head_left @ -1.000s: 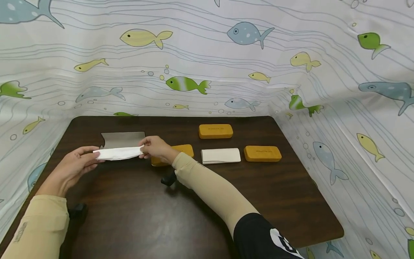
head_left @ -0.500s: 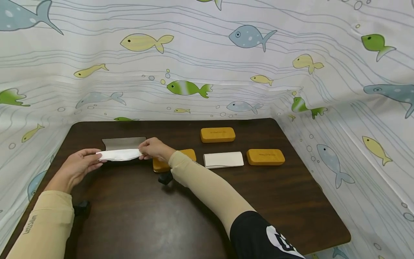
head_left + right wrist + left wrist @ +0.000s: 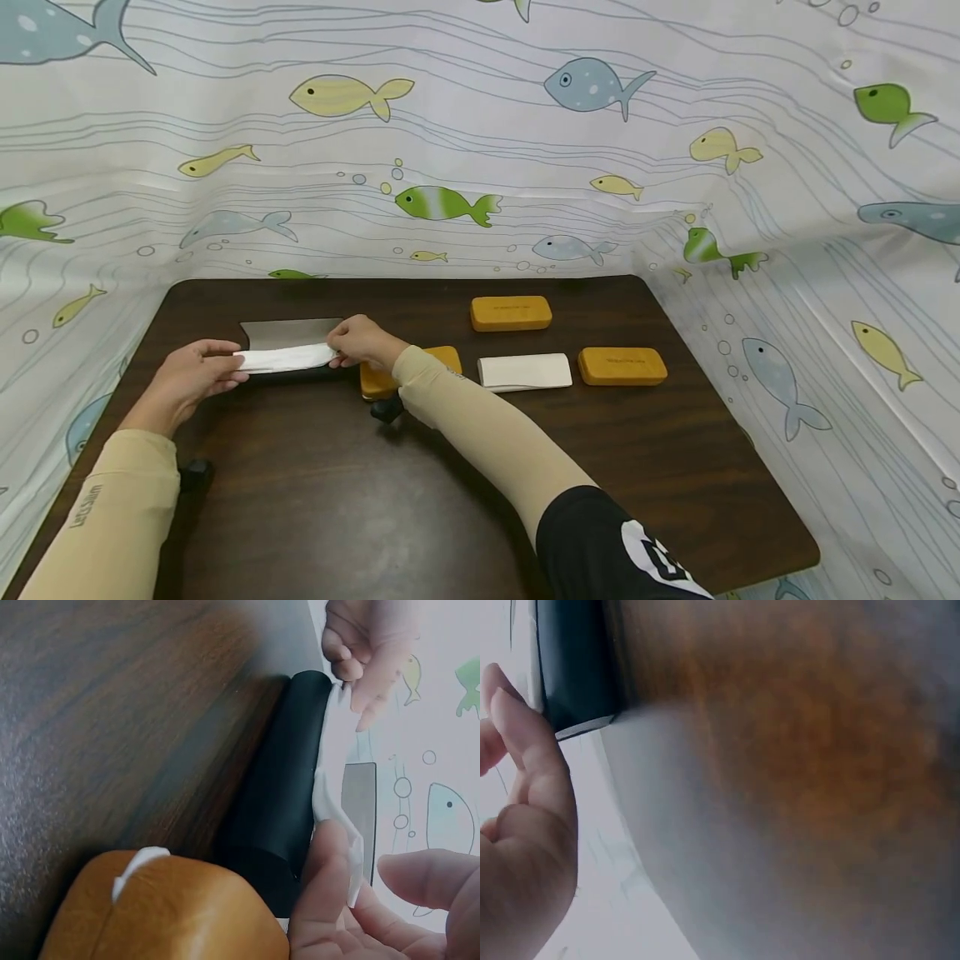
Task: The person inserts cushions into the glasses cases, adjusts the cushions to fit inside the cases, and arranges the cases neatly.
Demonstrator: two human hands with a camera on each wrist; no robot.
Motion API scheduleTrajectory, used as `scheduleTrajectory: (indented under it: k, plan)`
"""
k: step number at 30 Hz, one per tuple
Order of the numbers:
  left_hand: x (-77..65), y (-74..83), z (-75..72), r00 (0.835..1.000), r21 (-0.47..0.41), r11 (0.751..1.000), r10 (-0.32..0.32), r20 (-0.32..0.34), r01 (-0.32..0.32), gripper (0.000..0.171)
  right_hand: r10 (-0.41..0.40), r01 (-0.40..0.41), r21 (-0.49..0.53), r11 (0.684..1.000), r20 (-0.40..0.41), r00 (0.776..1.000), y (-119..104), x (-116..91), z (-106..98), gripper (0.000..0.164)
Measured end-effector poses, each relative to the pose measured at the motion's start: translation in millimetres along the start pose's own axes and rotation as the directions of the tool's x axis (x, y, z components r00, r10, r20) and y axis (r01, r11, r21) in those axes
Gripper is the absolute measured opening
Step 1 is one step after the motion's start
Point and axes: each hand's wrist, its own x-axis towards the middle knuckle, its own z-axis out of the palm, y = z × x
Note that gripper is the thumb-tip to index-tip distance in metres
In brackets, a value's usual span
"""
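A long folded white cloth (image 3: 285, 359) stretches between my two hands at the table's left back. My left hand (image 3: 187, 377) pinches its left end between thumb and fingers, and my right hand (image 3: 367, 342) holds the right end. Just behind the cloth a grey flap (image 3: 292, 333) stands up. In the right wrist view a rounded black case (image 3: 274, 780) lies right beside the cloth, close by my fingers. The left wrist view shows only one end of the black case (image 3: 577, 667), next to the left fingers; the cloth is mostly hidden there.
A yellow-orange case (image 3: 442, 360), partly behind my right wrist, has a bit of white (image 3: 139, 866) poking from its seam. Farther right are a white folded case (image 3: 525, 372) and two more orange cases, one at the back (image 3: 512, 313) and one rightmost (image 3: 622, 367). A fish-print curtain (image 3: 465, 150) surrounds the dark table (image 3: 390, 500).
The hands keep hold of the cloth in nearly the same place; its lower edge looks slightly straighter. The whole head view has shifted a little.
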Motion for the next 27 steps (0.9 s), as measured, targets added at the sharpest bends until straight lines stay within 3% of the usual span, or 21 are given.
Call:
scheduleTrajectory:
  k: [7,14,20,27]
  plan:
    - [-3.6,16.1,11.0,0.996,0.215,0.976,0.045,-0.079,-0.027,0.048,-0.036,0.035,-0.108,0.994,-0.01,0.999,-4,0,4,0.027]
    - [-1.0,22.1,16.4,0.99,0.37,0.928,0.089,-0.108,-0.043,0.04,-0.053,0.04,-0.262,0.964,-0.04,0.998,-10,1,10,0.023]
    - [1.7,25.4,19.9,0.985,0.5,0.864,0.13,-0.114,-0.056,0.036,-0.064,0.053,-0.323,0.945,-0.024,0.998,-12,5,11,0.044]
    - [-1.4,28.2,21.3,0.978,0.604,0.795,0.165,-0.128,-0.055,0.036,-0.061,0.07,-0.468,0.881,0.036,0.998,-15,7,10,0.054]
